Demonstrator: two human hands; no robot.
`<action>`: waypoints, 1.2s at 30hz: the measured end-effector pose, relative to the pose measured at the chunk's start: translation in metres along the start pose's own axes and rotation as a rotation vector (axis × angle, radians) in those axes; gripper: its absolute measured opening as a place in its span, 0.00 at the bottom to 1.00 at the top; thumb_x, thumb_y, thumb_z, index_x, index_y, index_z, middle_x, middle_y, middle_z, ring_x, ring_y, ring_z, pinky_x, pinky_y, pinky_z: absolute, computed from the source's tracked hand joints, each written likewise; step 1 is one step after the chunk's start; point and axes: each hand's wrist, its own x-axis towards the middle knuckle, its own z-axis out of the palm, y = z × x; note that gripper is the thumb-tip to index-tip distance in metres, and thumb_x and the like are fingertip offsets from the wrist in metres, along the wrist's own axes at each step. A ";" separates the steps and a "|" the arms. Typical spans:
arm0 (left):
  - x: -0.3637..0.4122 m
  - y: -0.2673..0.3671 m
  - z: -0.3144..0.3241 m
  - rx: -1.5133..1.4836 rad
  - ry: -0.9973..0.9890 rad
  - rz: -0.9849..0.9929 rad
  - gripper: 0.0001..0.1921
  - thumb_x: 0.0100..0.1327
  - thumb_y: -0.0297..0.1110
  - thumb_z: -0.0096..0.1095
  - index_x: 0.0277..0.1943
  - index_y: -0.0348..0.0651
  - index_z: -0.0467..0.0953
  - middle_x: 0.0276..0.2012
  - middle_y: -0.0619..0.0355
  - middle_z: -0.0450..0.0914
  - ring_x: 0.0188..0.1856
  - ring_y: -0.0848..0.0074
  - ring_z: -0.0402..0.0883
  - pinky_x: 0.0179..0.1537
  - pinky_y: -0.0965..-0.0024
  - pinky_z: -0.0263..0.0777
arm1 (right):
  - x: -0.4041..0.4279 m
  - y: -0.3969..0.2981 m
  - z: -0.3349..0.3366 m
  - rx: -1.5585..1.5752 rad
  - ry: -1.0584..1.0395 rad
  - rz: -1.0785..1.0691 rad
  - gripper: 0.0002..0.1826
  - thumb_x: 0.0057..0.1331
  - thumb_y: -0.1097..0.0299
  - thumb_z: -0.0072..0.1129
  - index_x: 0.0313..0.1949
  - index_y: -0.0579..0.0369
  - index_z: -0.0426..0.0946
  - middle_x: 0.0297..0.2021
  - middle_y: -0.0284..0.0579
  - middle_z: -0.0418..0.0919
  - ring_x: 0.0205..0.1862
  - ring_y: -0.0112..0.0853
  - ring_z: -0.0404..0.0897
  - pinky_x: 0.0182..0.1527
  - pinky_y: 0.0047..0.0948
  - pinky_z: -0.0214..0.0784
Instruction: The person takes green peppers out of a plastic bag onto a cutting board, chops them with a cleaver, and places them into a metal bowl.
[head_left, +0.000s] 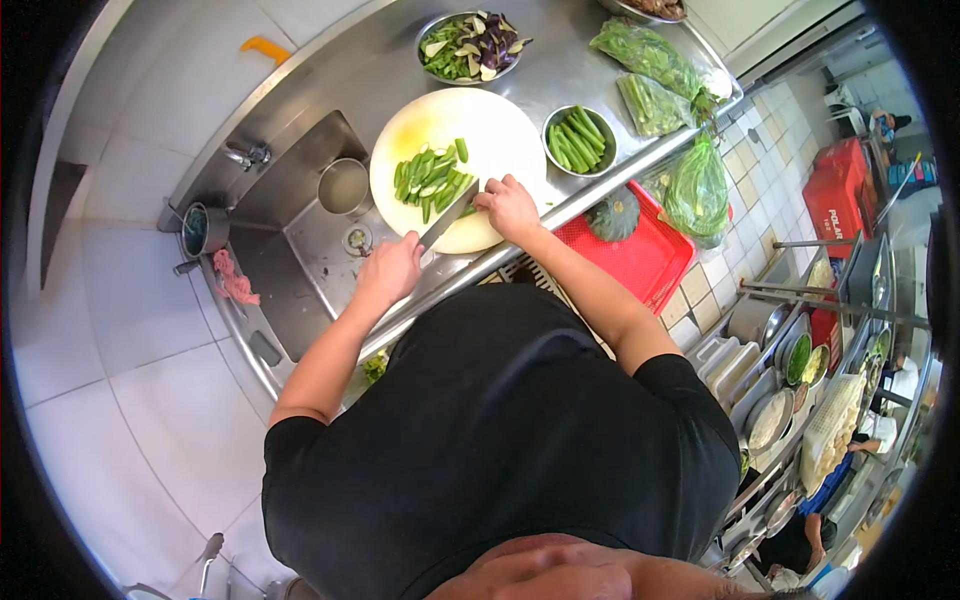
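Note:
My left hand grips the handle of a kitchen knife, whose blade slants up to the right over the round white cutting board. On the board's right part, my right hand has bent fingers beside the blade, against a piece of green vegetable. Slantwise-cut green pieces lie heaped left of the blade. A steel bowl right of the board holds long green vegetables. Behind the board, another steel bowl holds chopped greens and purple-skinned eggplant pieces.
Left of the board is a steel sink with a metal pot and faucet. Bagged greens lie at the counter's right. Below its front edge, a red plastic basket holds a green squash. People work beyond racks at far right.

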 end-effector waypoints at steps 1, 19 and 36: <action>-0.003 0.003 0.001 -0.004 0.010 -0.032 0.14 0.76 0.43 0.51 0.49 0.41 0.74 0.37 0.34 0.84 0.42 0.38 0.84 0.45 0.38 0.76 | -0.001 -0.002 0.000 0.001 0.000 0.002 0.09 0.65 0.67 0.58 0.37 0.40 0.87 0.39 0.36 0.79 0.44 0.40 0.78 0.49 0.40 0.76; 0.046 0.023 0.013 -0.068 0.036 0.038 0.15 0.75 0.44 0.52 0.49 0.41 0.77 0.40 0.34 0.85 0.45 0.41 0.85 0.49 0.41 0.77 | -0.019 0.010 0.003 0.227 0.137 0.106 0.04 0.61 0.72 0.65 0.37 0.52 0.85 0.39 0.43 0.83 0.42 0.45 0.83 0.47 0.42 0.77; 0.063 -0.002 0.055 -0.241 0.043 0.098 0.18 0.75 0.46 0.53 0.48 0.37 0.76 0.43 0.32 0.84 0.48 0.38 0.82 0.51 0.43 0.74 | 0.008 0.142 -0.060 -0.087 -0.056 0.922 0.29 0.60 0.53 0.73 0.54 0.60 0.77 0.54 0.59 0.81 0.55 0.52 0.83 0.60 0.48 0.76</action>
